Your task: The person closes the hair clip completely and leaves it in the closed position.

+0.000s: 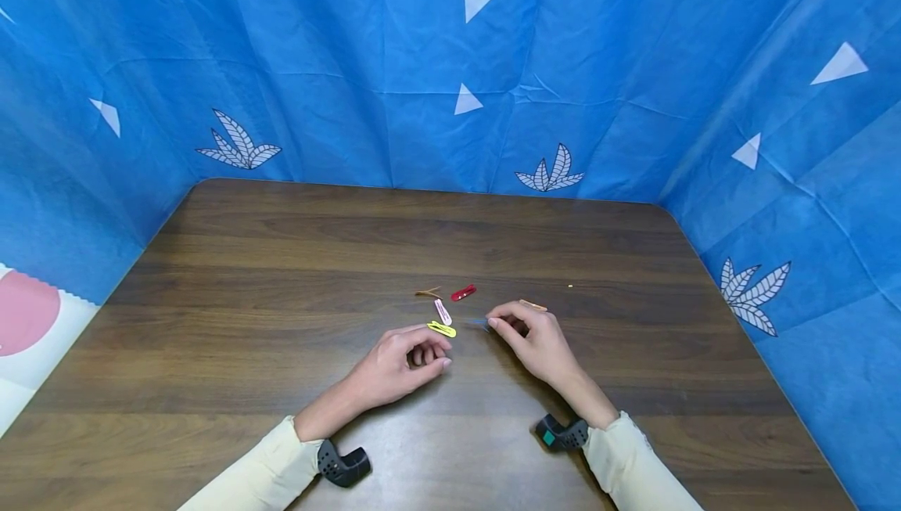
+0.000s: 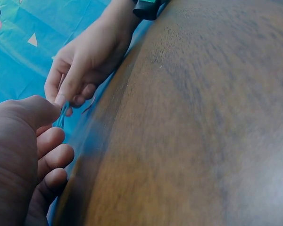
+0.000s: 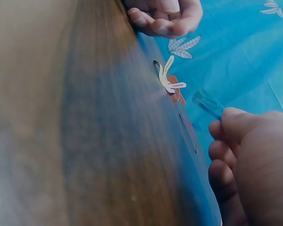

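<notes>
My right hand (image 1: 535, 340) pinches a blue hair snap clip (image 3: 208, 101) by one end between thumb and fingertips, with the other end pointing toward the left hand. My left hand (image 1: 400, 362) hovers over the wood with loosely curled fingers and nothing between them. Just past its fingertips lies a yellow snap clip (image 1: 441, 329), its halves spread apart. Beyond that are a pink clip (image 1: 443, 311), a red clip (image 1: 464, 293) and an orange-brown clip (image 1: 428, 292) that stands unsnapped. Another orange clip (image 1: 533, 305) lies behind the right hand's knuckles, partly hidden.
The brown wooden table (image 1: 296, 260) reaches back to a blue curtain (image 1: 317, 65) with white triangles and leaves. A tiny pale speck (image 1: 570, 286) lies right of the clips. Each wrist carries a black camera, one by the left sleeve (image 1: 260, 464).
</notes>
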`<state>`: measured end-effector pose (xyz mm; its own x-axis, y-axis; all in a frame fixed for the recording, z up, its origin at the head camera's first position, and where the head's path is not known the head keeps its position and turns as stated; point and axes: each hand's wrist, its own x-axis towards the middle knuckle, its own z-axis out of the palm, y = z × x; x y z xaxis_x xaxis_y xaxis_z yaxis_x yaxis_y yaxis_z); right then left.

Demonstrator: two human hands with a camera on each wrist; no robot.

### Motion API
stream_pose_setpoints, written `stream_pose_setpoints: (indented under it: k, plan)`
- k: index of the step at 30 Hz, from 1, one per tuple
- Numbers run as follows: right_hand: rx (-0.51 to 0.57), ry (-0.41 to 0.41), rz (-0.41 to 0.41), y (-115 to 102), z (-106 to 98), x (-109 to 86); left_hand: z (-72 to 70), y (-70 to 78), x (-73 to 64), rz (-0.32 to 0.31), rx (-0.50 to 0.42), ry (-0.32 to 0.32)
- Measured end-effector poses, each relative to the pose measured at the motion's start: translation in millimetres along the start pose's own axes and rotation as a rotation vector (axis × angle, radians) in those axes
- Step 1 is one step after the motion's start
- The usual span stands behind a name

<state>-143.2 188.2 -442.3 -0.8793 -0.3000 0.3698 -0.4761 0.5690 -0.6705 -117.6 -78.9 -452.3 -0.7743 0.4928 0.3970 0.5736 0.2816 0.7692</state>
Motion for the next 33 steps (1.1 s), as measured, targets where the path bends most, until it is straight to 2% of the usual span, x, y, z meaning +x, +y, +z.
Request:
stream_pose_setpoints:
  k: [8, 19, 33]
  plan:
    - [0.137, -0.030, 0.034, -10, 3, -8.5, -0.5, -1.8, -0.1, 0.018, -0.010, 0.009]
    - [0.254, -0.095, 0.061, -22, 7, -17.8, -0.7, -1.5, 0.7, 0.006, -0.019, 0.017]
    - [0.301, -0.138, -0.026, -28, 13, -23.1, -0.7, -0.1, -0.4, -0.002, -0.017, -0.001]
